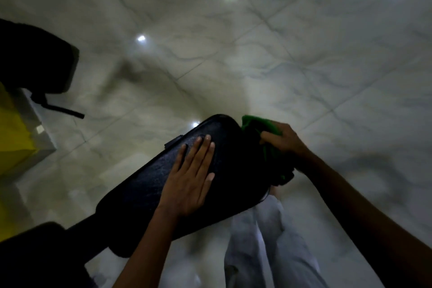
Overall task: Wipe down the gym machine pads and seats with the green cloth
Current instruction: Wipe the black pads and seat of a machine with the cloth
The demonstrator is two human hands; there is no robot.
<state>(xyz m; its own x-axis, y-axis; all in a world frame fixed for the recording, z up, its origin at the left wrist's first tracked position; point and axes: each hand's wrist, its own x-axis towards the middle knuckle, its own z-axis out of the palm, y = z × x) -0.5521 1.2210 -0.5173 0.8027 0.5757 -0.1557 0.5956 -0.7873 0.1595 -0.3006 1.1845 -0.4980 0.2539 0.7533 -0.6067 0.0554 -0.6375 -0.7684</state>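
Observation:
A long black padded seat (149, 184) of a gym machine runs from the lower left up to the centre. My left hand (190, 177) lies flat on its top with straight fingers. My right hand (284, 141) grips the green cloth (264, 125) against the pad's far right end. Part of the cloth hangs down below the hand along the pad's edge.
Another black pad (35, 61) on a bracket sits at the upper left, with a yellow and grey machine frame (16, 128) beneath it. Glossy white marble floor (304, 54) surrounds everything. My pale trouser leg (264, 241) stands right under the seat's end.

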